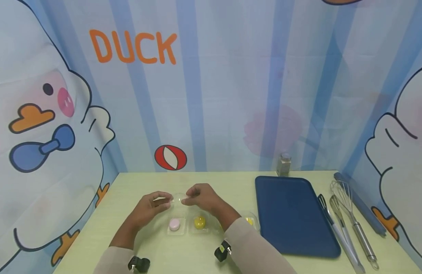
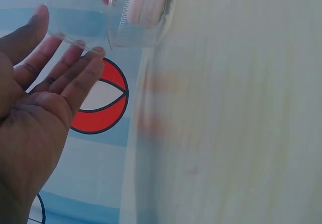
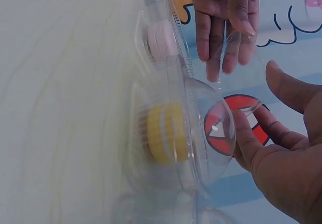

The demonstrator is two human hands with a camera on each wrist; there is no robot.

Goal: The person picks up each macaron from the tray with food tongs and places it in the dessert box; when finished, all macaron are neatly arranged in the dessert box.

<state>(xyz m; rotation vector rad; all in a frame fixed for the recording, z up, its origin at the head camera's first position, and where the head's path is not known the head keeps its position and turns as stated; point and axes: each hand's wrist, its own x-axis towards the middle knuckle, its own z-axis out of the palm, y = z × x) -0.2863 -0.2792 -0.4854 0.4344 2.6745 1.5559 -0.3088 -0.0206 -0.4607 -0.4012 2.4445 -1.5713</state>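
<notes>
In the head view, a clear plastic dome lid (image 1: 179,198) is held up between the two hands. My left hand (image 1: 150,204) pinches its left edge between thumb and fingers, and my right hand (image 1: 203,198) pinches the right edge. Below the hands, nearer me, a pink macaron (image 1: 174,224) sits in a clear square tray with no dome over it. To its right is a yellow macaron (image 1: 199,222), which the right wrist view shows under its own clear dome (image 3: 214,123). The left wrist view shows the lid (image 2: 75,12) between the left thumb and fingers.
Another clear package with something yellow (image 1: 249,220) is partly hidden by my right forearm. A dark blue tray (image 1: 296,217) lies at the right. Beyond it are a whisk (image 1: 354,220), other long-handled utensils and a blue-grey rod (image 1: 361,205). A small jar (image 1: 284,165) stands at the back edge.
</notes>
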